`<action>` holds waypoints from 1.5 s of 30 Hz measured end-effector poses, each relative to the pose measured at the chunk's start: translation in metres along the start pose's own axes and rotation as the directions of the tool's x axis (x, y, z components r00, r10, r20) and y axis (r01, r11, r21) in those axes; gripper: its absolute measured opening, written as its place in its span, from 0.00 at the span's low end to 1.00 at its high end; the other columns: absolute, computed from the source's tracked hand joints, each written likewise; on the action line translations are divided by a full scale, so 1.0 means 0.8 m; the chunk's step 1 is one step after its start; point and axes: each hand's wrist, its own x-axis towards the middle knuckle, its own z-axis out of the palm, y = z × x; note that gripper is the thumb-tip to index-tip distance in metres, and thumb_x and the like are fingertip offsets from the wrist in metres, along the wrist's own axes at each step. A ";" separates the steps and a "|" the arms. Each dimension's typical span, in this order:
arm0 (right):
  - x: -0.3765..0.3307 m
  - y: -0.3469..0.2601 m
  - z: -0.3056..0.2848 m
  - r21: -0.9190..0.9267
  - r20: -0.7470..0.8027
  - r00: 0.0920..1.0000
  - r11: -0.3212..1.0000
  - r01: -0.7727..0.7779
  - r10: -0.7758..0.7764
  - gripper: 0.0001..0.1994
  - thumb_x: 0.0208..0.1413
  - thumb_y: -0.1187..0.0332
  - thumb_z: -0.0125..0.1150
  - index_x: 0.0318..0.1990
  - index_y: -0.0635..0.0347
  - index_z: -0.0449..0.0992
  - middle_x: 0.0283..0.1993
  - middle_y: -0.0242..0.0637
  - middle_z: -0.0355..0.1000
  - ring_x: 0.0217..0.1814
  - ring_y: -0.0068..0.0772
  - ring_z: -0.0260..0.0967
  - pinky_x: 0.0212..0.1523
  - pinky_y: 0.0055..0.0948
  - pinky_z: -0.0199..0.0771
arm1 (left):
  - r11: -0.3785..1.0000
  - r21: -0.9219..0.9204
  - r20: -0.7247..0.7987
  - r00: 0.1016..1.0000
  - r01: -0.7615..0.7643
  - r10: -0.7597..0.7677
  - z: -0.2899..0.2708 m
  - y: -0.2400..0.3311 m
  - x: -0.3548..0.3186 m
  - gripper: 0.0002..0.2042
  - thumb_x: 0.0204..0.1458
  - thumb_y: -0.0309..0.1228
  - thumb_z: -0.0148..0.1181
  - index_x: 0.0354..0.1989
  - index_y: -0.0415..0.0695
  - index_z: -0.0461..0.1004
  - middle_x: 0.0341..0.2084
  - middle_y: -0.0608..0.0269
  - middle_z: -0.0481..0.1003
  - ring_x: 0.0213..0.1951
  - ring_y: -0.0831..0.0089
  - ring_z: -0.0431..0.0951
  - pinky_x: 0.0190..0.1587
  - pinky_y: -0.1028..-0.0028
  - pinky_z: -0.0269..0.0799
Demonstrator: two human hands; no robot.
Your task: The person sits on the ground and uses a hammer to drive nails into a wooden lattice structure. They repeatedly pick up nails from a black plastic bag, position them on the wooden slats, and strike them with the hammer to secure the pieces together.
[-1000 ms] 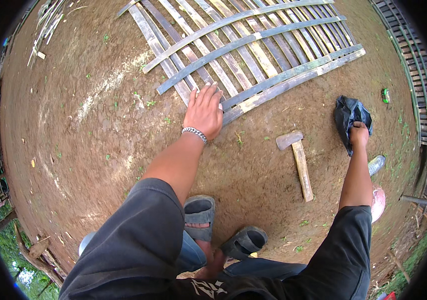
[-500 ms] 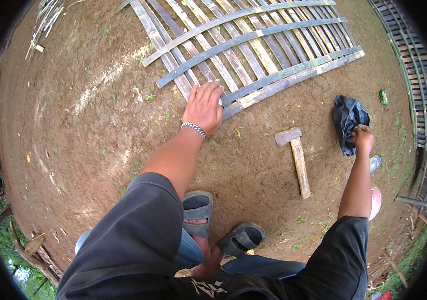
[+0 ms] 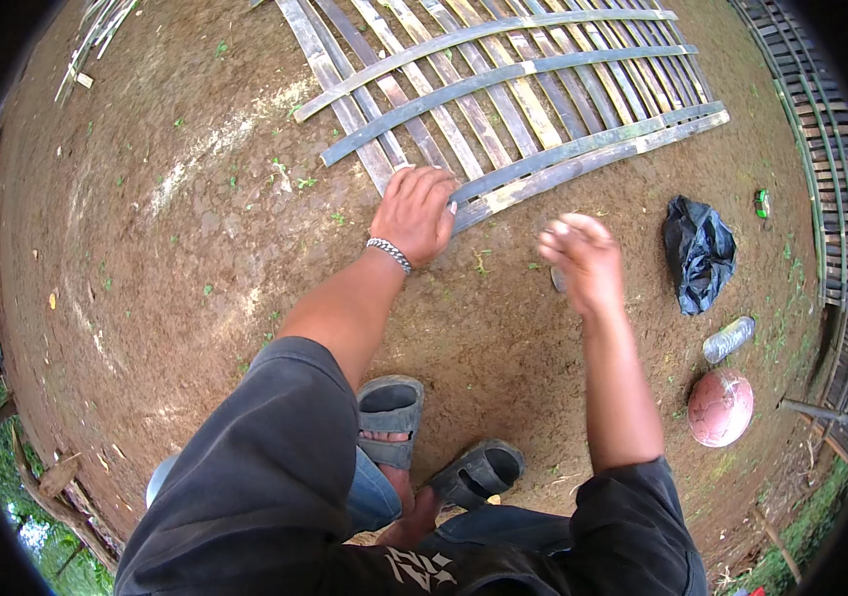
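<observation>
At the top left of the brown dirt ground (image 3: 195, 328), thin pale sticks (image 3: 96, 40) lie in a loose bunch, well apart from the hands. Lower down, the person's feet wear 2 dark sandals (image 3: 391, 422); 1 points forward and 1 turns aside, maybe to stand steady while bending.

The left hand (image 3: 414, 214), with a chain bracelet (image 3: 391, 254) at its wrist, rests on the near left corner of the big panel of slats (image 3: 526, 69). Its fingers are pressed together and bent over the edge, perhaps so the panel won't slip. The panel lies flat at the top of the ground, long strips across the slats, which may keep them in line.

Next, a flat grey thing (image 3: 558, 279) peeks out by the right hand (image 3: 585, 263); most of it is hidden. That hand is up over the ground, fingers curled in. It is blurry, so I can't tell if they pinch anything.

Farther right are a crumpled black bag (image 3: 699, 256), a pink ball (image 3: 720, 408), a clear bottle (image 3: 729, 340) just above it, and a small green thing (image 3: 763, 204).
</observation>
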 end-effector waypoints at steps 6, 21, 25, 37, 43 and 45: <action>0.032 0.072 0.101 0.144 -0.005 0.992 0.982 -0.125 0.127 0.08 0.62 0.74 0.68 0.47 0.62 0.78 0.38 0.34 0.81 0.37 0.22 0.78 0.35 0.22 0.79 | 0.996 -0.063 -0.019 0.997 -0.069 0.068 -0.007 0.000 0.000 0.16 0.51 0.31 0.66 0.49 0.47 0.76 0.48 0.60 0.76 0.56 0.59 0.74 0.67 0.54 0.61; 0.034 0.106 0.120 -0.179 -0.022 0.998 0.982 0.055 -0.060 0.07 0.65 0.67 0.65 0.42 0.61 0.83 0.33 0.25 0.77 0.28 0.13 0.66 0.26 0.16 0.63 | 0.991 -0.084 -0.033 0.994 -0.104 0.102 -0.001 -0.003 -0.003 0.12 0.48 0.27 0.67 0.42 0.46 0.77 0.43 0.61 0.77 0.50 0.57 0.76 0.59 0.57 0.66; 0.033 0.100 0.116 -0.278 -0.010 1.000 0.960 0.018 -0.021 0.09 0.66 0.66 0.64 0.43 0.62 0.84 0.34 0.27 0.79 0.29 0.15 0.69 0.30 0.20 0.67 | 0.989 -0.091 -0.015 0.993 -0.116 0.115 -0.003 -0.003 -0.002 0.10 0.49 0.27 0.67 0.40 0.47 0.77 0.42 0.62 0.78 0.50 0.58 0.76 0.57 0.58 0.68; 0.024 0.083 0.089 -0.770 0.245 0.762 0.357 0.529 -0.600 0.10 0.50 0.73 0.71 0.41 0.55 0.86 0.46 0.38 0.81 0.55 0.44 0.75 0.58 0.40 0.74 | 0.987 -0.076 -0.002 0.990 -0.139 0.140 -0.002 -0.001 0.000 0.06 0.50 0.29 0.66 0.37 0.46 0.78 0.40 0.62 0.78 0.49 0.58 0.77 0.54 0.59 0.70; 0.035 0.091 0.097 -0.786 0.274 0.773 0.329 0.523 -0.573 0.06 0.49 0.73 0.72 0.36 0.54 0.86 0.44 0.35 0.81 0.50 0.43 0.76 0.55 0.40 0.75 | 0.990 -0.091 0.013 0.994 -0.110 0.112 -0.003 -0.002 0.002 0.06 0.50 0.28 0.66 0.36 0.46 0.79 0.40 0.62 0.78 0.49 0.58 0.77 0.53 0.60 0.71; 0.036 0.092 0.101 -0.781 0.244 0.766 0.348 0.519 -0.595 0.05 0.49 0.73 0.72 0.35 0.55 0.86 0.43 0.34 0.81 0.49 0.43 0.76 0.54 0.40 0.76 | 0.991 -0.102 0.016 0.996 -0.090 0.092 -0.003 -0.002 0.002 0.06 0.51 0.28 0.66 0.37 0.46 0.79 0.41 0.62 0.78 0.49 0.58 0.77 0.53 0.60 0.71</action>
